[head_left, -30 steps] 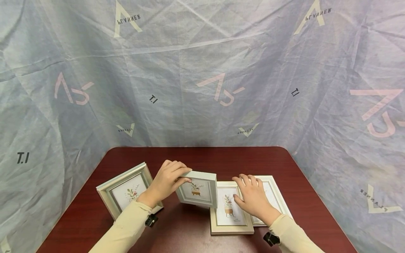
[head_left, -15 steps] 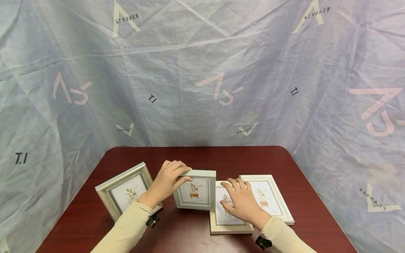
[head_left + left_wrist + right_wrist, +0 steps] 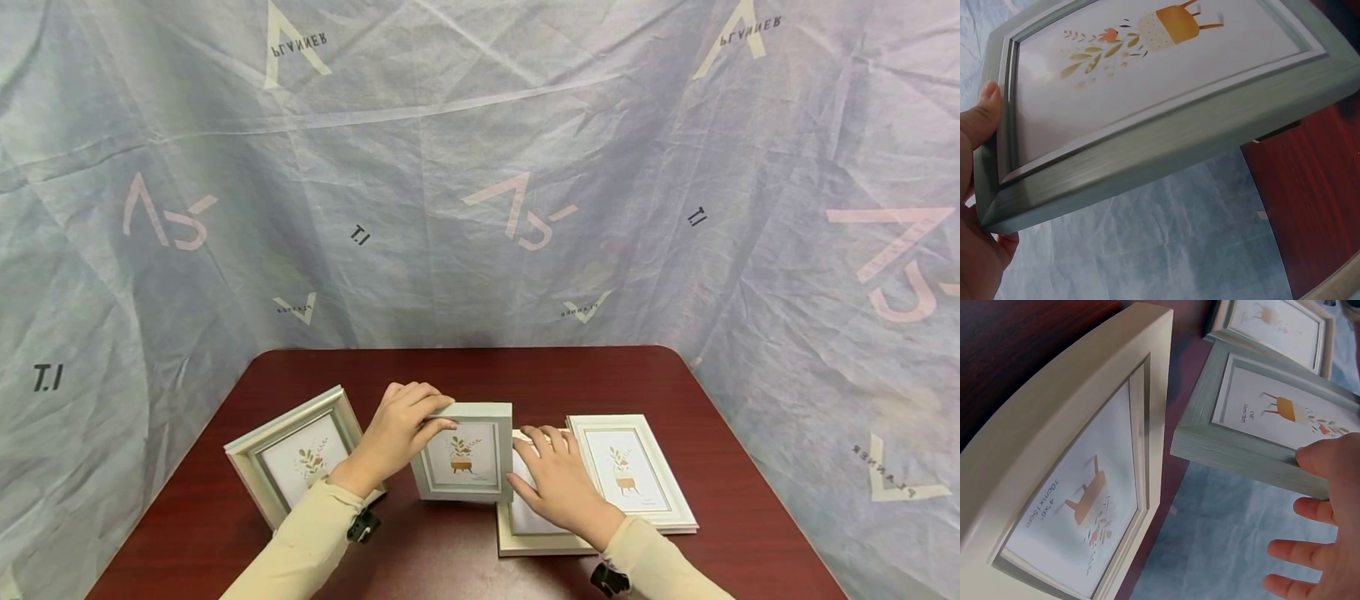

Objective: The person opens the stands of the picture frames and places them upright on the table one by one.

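Left grip (image 3: 397, 429): clamped on the green frame (image 3: 461, 493) at its top-left corner, thumb on the front, fingers over the top.
Green frame: up on its end, mid-surface, plant print towards the person; whether its bottom meets the surface, I can't tell.
Right grip (image 3: 561, 483): over on the other side, fingers apart, thumb tip seemingly touching the green frame's right edge, nothing clasped.
Cream frame (image 3: 542, 546): flat, face up, right below that hand, which hides much of its print; the green frame's lower-right corner covers a bit of its left edge.
White frame (image 3: 667, 454): flat as well, print up, just beside the cream one and towards the surface's right edge.
Silver frame (image 3: 255, 471): tilted up near the left edge, the left forearm across its lower part.
Surface (image 3: 480, 375): dark red, rounded far corners, grey cloth (image 3: 420, 192) behind its far edge.
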A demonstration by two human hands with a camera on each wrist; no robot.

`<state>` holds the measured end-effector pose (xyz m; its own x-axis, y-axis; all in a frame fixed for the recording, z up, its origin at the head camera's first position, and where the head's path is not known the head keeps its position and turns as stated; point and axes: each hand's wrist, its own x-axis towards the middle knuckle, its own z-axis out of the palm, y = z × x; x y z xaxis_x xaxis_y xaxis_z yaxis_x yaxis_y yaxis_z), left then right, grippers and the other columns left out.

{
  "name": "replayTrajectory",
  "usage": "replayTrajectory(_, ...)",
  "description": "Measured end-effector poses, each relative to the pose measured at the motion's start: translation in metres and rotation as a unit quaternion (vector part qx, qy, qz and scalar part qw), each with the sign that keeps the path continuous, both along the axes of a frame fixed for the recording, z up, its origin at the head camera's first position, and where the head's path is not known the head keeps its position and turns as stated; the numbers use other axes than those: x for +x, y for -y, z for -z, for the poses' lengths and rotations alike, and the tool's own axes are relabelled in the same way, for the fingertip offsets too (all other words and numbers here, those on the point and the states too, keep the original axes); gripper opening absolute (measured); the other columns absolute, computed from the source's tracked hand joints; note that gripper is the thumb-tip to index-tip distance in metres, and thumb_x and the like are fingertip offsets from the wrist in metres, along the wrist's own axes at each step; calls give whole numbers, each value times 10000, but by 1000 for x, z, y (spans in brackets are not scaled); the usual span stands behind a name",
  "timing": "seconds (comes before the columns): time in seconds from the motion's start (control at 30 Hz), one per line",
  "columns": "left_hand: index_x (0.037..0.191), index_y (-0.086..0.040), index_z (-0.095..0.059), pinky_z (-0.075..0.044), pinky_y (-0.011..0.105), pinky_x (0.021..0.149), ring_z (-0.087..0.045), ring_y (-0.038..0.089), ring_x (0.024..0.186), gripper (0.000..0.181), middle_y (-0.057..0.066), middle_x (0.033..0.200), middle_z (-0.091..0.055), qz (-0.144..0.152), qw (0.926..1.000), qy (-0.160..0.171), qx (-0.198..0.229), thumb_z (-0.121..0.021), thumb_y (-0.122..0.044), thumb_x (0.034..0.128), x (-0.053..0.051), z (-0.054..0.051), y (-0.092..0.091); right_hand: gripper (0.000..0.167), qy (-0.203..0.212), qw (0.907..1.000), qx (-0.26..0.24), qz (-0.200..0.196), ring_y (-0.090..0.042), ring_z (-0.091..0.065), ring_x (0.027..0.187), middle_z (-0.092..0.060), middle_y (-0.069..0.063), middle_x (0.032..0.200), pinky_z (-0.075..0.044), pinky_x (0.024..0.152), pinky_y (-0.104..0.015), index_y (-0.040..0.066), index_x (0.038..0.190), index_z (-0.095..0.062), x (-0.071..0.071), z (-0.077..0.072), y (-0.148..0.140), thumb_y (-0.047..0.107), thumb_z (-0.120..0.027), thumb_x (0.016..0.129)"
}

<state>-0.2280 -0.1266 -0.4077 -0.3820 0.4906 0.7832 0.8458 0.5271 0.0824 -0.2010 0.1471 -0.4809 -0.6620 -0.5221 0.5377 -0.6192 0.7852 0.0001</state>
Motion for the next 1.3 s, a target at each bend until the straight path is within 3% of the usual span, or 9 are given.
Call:
replayTrajectory(0.3, 1035, -61, -730, -381, 376, 760, -557, 149, 786, 360, -6, 957, -657, -36, 9999, -58, 101, -631, -390, 930, -2, 0, 1, 381, -163, 9998, -110, 31, -365, -507, 1110, -585, -148, 1229, -372, 880, -537, 77, 1154, -638, -2, -1, 4, 332, -691, 875)
replayTrajectory(0.53, 1017, -38, -731, -385, 398, 738, -593, 187, 803, 284, 18, 934, -664, -248, 9992, -180, 257, -801, -201, 796, -4, 1, 2, 344, -212, 9997, -87, 88, -345, -503, 1129, -598, -135, 1208, -364, 923, -529, 24, 1132, -608, -3, -3, 15, 250, -660, 878)
replayTrajectory(0.8, 1015, -42, -733, -397, 418, 750, -603, 214, 816, 302, 35, 926, -668, -700, 9967, -381, 170, -757, -273, 823, -7, 1, 5, 302, -123, 9998, -61, 170, -344, -490, 1126, -580, -145, 1190, -365, 920, -511, 9, 1090, -581, -10, -6, 29, 212, -639, 873)
replayTrajectory(0.97, 1030, -35, -725, -399, 428, 753, -601, 239, 810, 358, 57, 936, -657, -976, 9937, -550, 2, -639, -363, 913, -10, 3, 8, 284, 70, 9998, -100, 185, -351, -479, 1126, -573, -162, 1181, -358, 909, -509, -3, 1086, -566, -13, -6, 38, 187, -622, 883)
replayTrajectory(1.3, 1028, -25, -716, -419, 458, 750, -613, 284, 827, 431, 89, 950, -660, -1377, 9875, -742, -210, -527, -409, 973, -18, 9, 11, 257, 636, 9972, -105, 387, -352, -465, 1152, -567, -174, 1207, -349, 927, -524, -9, 1074, -562, -20, -2, 54, 194, -585, 918)
